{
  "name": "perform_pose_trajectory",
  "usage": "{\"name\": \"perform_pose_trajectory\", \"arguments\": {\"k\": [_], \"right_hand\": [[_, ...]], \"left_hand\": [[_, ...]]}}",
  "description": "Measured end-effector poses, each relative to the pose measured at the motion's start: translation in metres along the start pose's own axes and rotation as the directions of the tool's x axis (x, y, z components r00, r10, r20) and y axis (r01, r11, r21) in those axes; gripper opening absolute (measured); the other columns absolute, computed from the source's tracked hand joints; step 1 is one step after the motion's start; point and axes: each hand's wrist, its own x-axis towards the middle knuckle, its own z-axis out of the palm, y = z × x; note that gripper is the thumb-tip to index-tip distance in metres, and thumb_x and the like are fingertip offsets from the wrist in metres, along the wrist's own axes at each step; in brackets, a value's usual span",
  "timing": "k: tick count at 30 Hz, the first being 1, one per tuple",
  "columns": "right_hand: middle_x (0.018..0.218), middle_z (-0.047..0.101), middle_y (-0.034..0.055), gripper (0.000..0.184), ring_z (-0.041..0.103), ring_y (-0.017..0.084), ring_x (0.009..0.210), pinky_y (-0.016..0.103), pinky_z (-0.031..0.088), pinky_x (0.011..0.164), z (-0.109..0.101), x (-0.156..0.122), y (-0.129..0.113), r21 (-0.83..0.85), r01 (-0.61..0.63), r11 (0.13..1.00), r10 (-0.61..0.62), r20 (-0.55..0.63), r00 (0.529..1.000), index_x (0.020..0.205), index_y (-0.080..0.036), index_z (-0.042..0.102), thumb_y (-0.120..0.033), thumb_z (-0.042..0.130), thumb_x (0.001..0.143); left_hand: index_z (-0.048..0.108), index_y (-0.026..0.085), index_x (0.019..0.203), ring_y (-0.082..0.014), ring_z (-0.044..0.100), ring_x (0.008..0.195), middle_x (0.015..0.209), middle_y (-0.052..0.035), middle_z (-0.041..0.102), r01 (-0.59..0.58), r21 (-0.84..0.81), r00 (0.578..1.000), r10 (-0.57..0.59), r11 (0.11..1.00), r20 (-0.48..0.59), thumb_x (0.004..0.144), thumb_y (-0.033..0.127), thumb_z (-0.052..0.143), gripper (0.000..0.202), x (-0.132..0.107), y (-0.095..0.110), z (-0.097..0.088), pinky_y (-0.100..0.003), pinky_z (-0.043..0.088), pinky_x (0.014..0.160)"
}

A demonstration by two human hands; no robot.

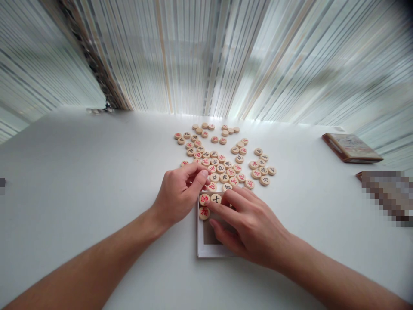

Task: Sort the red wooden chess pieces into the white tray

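Observation:
A shallow white box (pixel 200 245) lies on the table in front of me, with round wooden xiangqi pieces in its upper left corner. Two show red characters, the upper piece (pixel 202 197) and the lower piece (pixel 204 213); the piece beside them (pixel 215 198) has a black character. My right hand (pixel 248 221) reaches over the box, index fingertip on the upper red piece, thumb apart below; it hides the box's right side. Just beyond the box's left corner, my left hand (pixel 180 191) has thumb and fingers closed together. What it may hold is hidden.
Many loose xiangqi pieces (pixel 221 168) are spread on the white table (pixel 122 172) beyond the box, some face down. A brown-edged flat box (pixel 351 147) lies at the far right, near another dark item (pixel 383 193), partly pixelated. Striped string curtains (pixel 193 56) hang behind the table.

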Motion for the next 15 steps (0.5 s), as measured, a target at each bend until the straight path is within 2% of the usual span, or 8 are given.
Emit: {"name": "perform_pose_trajectory", "arguments": {"k": [7, 15], "right_hand": [[0.088, 0.065, 0.0096, 0.02, 0.052, 0.024, 0.078, 0.039, 0.048, 0.071, 0.0022, -0.0002, 0.0, -0.007, -0.001, 1.0, 0.001, -0.003, 1.0, 0.11, -0.012, 0.074, -0.021, 0.057, 0.102], [0.086, 0.064, 0.0093, 0.02, 0.052, 0.024, 0.077, 0.039, 0.049, 0.069, 0.0021, -0.0003, 0.0011, 0.018, 0.0, 1.0, 0.001, -0.036, 0.999, 0.106, -0.012, 0.076, -0.019, 0.058, 0.102]], "left_hand": [[0.073, 0.02, 0.088, -0.0201, 0.077, 0.075, 0.083, -0.0033, 0.079, -0.017, 0.027, 1.0, 0.017, 0.999, -0.009, 0.104, 0.038, 0.058, 0.029, 0.0011, 0.0004, 0.0005, -0.03, 0.061, 0.072], [0.075, 0.019, 0.092, -0.02, 0.078, 0.075, 0.084, -0.0031, 0.079, -0.003, 0.002, 1.0, 0.003, 1.0, -0.01, 0.104, 0.038, 0.059, 0.027, 0.0005, -0.0001, 0.0004, -0.031, 0.062, 0.073]]}}
